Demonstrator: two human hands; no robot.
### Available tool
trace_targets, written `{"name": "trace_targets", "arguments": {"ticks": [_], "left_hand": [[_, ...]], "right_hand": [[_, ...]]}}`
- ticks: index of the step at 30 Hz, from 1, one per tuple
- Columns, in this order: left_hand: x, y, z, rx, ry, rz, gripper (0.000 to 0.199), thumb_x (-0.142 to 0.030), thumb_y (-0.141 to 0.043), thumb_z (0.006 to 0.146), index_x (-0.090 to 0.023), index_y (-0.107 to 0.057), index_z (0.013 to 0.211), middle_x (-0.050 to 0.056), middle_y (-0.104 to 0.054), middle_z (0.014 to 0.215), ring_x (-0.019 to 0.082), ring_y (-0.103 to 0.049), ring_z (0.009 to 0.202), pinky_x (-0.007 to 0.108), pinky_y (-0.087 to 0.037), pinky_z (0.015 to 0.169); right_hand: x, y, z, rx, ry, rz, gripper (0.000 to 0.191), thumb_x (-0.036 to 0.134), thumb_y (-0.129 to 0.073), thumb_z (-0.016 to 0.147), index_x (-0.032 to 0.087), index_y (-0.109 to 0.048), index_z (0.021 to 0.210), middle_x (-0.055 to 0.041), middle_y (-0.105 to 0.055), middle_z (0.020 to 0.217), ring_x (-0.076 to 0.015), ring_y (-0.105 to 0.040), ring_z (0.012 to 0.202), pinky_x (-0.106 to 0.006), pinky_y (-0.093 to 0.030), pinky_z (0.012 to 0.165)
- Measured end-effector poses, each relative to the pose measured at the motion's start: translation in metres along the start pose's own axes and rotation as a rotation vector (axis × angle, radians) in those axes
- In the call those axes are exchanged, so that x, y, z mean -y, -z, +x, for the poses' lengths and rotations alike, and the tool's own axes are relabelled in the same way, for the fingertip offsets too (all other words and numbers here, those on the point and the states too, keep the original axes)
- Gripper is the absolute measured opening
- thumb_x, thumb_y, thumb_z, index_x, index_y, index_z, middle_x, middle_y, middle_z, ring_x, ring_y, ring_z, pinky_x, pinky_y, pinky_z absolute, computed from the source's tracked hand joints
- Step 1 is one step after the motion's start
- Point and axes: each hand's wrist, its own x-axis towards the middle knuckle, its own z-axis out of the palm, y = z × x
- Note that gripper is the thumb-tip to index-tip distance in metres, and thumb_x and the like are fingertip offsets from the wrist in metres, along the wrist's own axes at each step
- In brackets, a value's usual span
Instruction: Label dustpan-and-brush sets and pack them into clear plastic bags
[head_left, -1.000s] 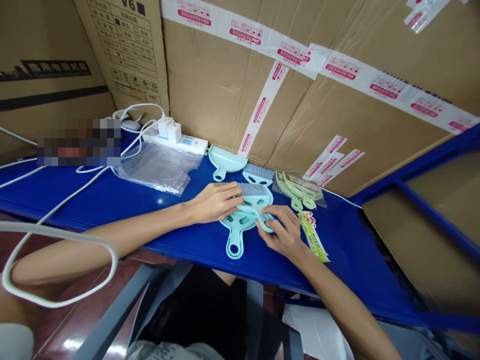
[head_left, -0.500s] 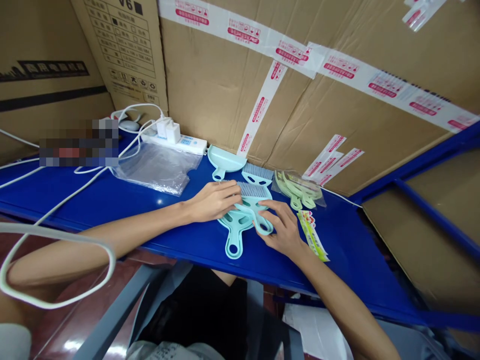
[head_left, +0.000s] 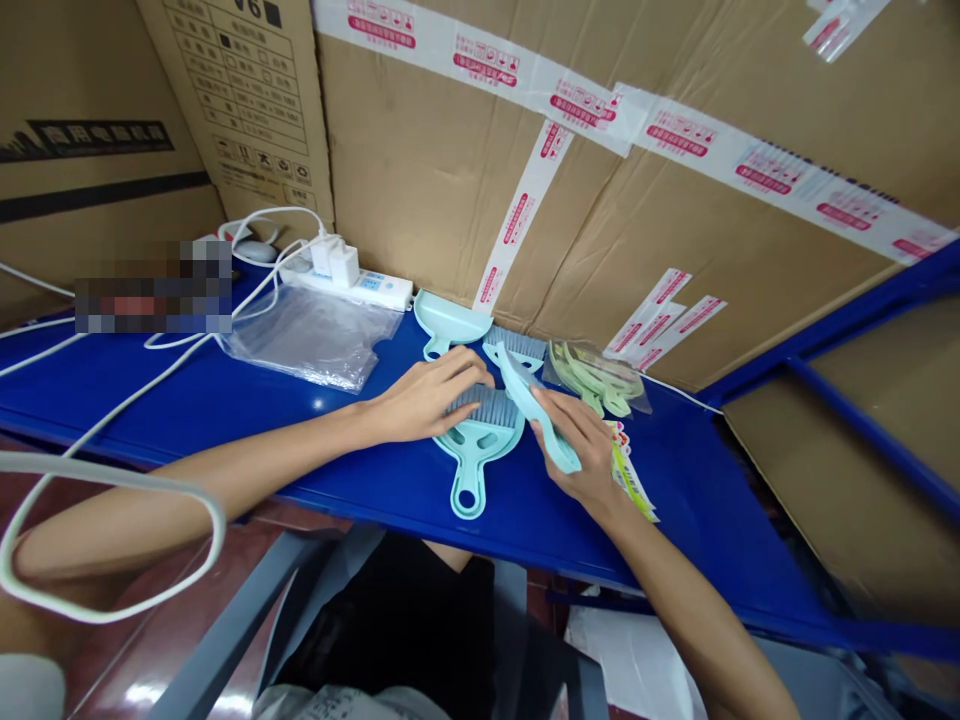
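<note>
My right hand point(head_left: 581, 450) grips a light blue hand brush point(head_left: 553, 432) by its handle, with the brush turned nearly edge-on. Just left of it, a second brush point(head_left: 484, 425) with grey bristles lies in a light blue dustpan point(head_left: 515, 440), handles toward me. My left hand point(head_left: 435, 398) hovers over the bristles at the left, fingers bent and apart from the thumb, holding nothing visible. Whether its fingertips touch the bristles is unclear. Behind my hands lie another dustpan point(head_left: 450, 315) and another brush point(head_left: 525, 350), partly hidden by the held one.
Green brush and dustpan pieces point(head_left: 592, 370) in clear wrapping lie at the right, by a printed yellow-green packet point(head_left: 634, 480). Clear plastic bags point(head_left: 311, 335) and a white power strip point(head_left: 382, 288) sit at the left. Cardboard point(head_left: 450, 180) walls the blue table's back; a white cable point(head_left: 150, 400) hangs left.
My right hand has lifted the upper brush off the stack, moved it right and turned it on edge. My left hand has let go of it, uncovering the lower brush's bristles.
</note>
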Motion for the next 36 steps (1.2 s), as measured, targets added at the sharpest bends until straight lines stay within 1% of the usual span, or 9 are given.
{"name": "trace_targets", "arguments": {"ticks": [3, 6, 11, 15, 22, 26, 32, 34, 36], "left_hand": [[0.005, -0.004, 0.0, 0.156, -0.03, -0.013, 0.02, -0.032, -0.051, 0.111, -0.017, -0.065, 0.111, 0.01, -0.067, 0.107, 0.024, -0.062, 0.103, 0.035, -0.051, 0.081], [0.009, -0.008, 0.0, 0.242, -0.076, -0.001, 0.035, -0.037, -0.049, 0.113, -0.017, -0.066, 0.091, 0.007, -0.067, 0.088, 0.023, -0.06, 0.089, 0.035, -0.048, 0.077], [0.01, -0.005, 0.003, 0.266, -0.109, 0.014, 0.041, -0.04, -0.049, 0.113, -0.018, -0.067, 0.082, 0.007, -0.066, 0.084, 0.022, -0.06, 0.082, 0.035, -0.044, 0.074], [0.01, -0.002, 0.003, 0.274, -0.08, -0.017, 0.041, -0.04, -0.048, 0.113, -0.018, -0.064, 0.083, 0.005, -0.067, 0.079, 0.021, -0.063, 0.081, 0.034, -0.042, 0.072], [0.012, -0.004, -0.002, 0.321, 0.001, 0.041, 0.043, -0.042, -0.047, 0.112, -0.019, -0.062, 0.079, 0.002, -0.063, 0.063, 0.017, -0.058, 0.054, 0.033, -0.027, 0.054], [0.012, -0.004, -0.002, 0.381, 0.057, 0.11, 0.04, -0.04, -0.049, 0.11, -0.019, -0.065, 0.081, 0.004, -0.067, 0.063, 0.019, -0.062, 0.056, 0.033, -0.026, 0.054], [0.014, -0.005, -0.002, 0.424, 0.128, 0.187, 0.036, -0.039, -0.053, 0.109, -0.019, -0.067, 0.083, 0.005, -0.068, 0.068, 0.02, -0.063, 0.061, 0.032, -0.029, 0.056], [0.014, -0.006, -0.002, 0.406, 0.15, 0.199, 0.033, -0.038, -0.054, 0.109, -0.019, -0.067, 0.086, 0.006, -0.068, 0.073, 0.021, -0.065, 0.069, 0.031, -0.031, 0.057], [0.013, -0.007, -0.002, 0.361, 0.168, 0.169, 0.029, -0.037, -0.055, 0.109, -0.019, -0.067, 0.09, 0.006, -0.069, 0.081, 0.023, -0.068, 0.081, 0.031, -0.035, 0.059]], "right_hand": [[-0.004, 0.001, 0.001, -0.033, -0.026, -0.001, 0.058, 0.011, -0.067, 0.097, 0.029, -0.061, 0.152, -0.0123, -0.078, 0.128, -0.0311, -0.077, 0.113, -0.049, -0.064, 0.094], [-0.004, 0.0, 0.002, -0.03, -0.007, -0.001, 0.058, 0.008, -0.069, 0.094, 0.027, -0.064, 0.148, -0.0128, -0.079, 0.125, -0.0316, -0.077, 0.112, -0.049, -0.063, 0.094], [-0.001, 0.0, 0.001, -0.013, 0.012, 0.008, 0.057, 0.006, -0.069, 0.091, 0.024, -0.066, 0.144, -0.0143, -0.079, 0.122, -0.0326, -0.077, 0.109, -0.05, -0.063, 0.091], [-0.001, 0.001, 0.002, -0.009, 0.011, 0.01, 0.055, 0.007, -0.068, 0.091, 0.024, -0.067, 0.143, -0.0144, -0.08, 0.12, -0.0329, -0.077, 0.107, -0.049, -0.063, 0.09], [-0.004, 0.003, 0.001, 0.043, 0.026, -0.011, 0.052, 0.01, -0.065, 0.092, 0.022, -0.067, 0.142, -0.0138, -0.08, 0.118, -0.0322, -0.078, 0.105, -0.047, -0.062, 0.085], [-0.005, 0.001, -0.001, 0.151, 0.079, -0.037, 0.052, 0.01, -0.061, 0.089, 0.022, -0.069, 0.14, -0.0124, -0.081, 0.115, -0.0314, -0.078, 0.104, -0.045, -0.061, 0.082], [-0.006, -0.003, -0.003, 0.176, 0.171, -0.03, 0.054, 0.004, -0.061, 0.085, 0.02, -0.068, 0.136, -0.012, -0.081, 0.109, -0.0299, -0.078, 0.099, -0.043, -0.058, 0.078], [-0.006, -0.004, -0.002, 0.211, 0.157, -0.02, 0.06, 0.003, -0.061, 0.083, 0.02, -0.065, 0.14, -0.0129, -0.08, 0.114, -0.0304, -0.077, 0.103, -0.044, -0.059, 0.081], [-0.006, -0.003, -0.001, 0.288, 0.115, -0.018, 0.069, 0.002, -0.061, 0.08, 0.022, -0.061, 0.147, -0.0144, -0.077, 0.129, -0.0317, -0.074, 0.114, -0.047, -0.059, 0.09]]}}
